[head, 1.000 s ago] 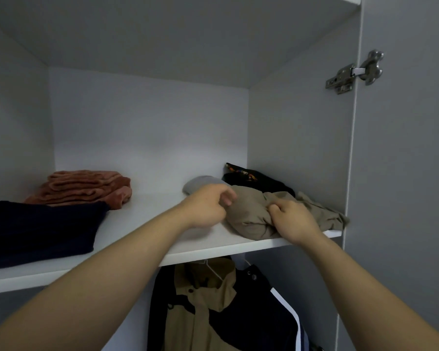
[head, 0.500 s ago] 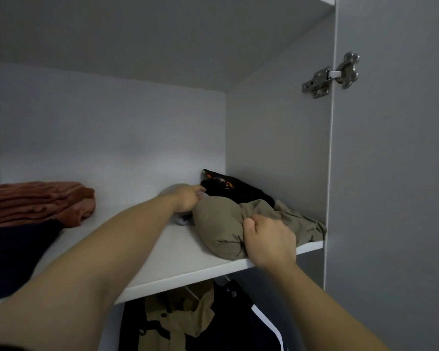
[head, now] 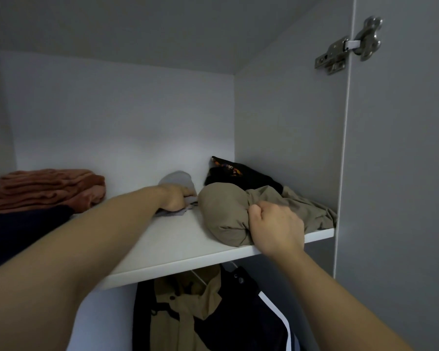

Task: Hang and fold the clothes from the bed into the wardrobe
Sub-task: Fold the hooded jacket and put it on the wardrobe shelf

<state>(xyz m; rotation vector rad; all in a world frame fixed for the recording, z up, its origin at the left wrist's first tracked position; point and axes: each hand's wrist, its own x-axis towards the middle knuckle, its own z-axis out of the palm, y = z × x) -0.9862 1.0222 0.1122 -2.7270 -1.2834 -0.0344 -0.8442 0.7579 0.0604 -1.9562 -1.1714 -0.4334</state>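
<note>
On the white upper wardrobe shelf [head: 178,249] lies a bunched khaki garment [head: 221,211] near the right wall. My right hand [head: 274,226] grips its front fold at the shelf edge. My left hand [head: 175,198] reaches deeper in and holds a light grey cloth [head: 179,181] just left of the khaki bundle, fingers curled on it. A black garment with an orange print [head: 236,173] lies behind the khaki one.
A folded rust-coloured towel stack [head: 48,188] and a dark navy folded piece [head: 18,231] sit at the shelf's left. Below the shelf hang a khaki and navy jacket [head: 203,315]. The open door with its metal hinge [head: 350,46] stands at the right.
My left hand has left the khaki bundle and moved back and left onto the grey cloth. My right hand has kept its grip on the khaki garment.
</note>
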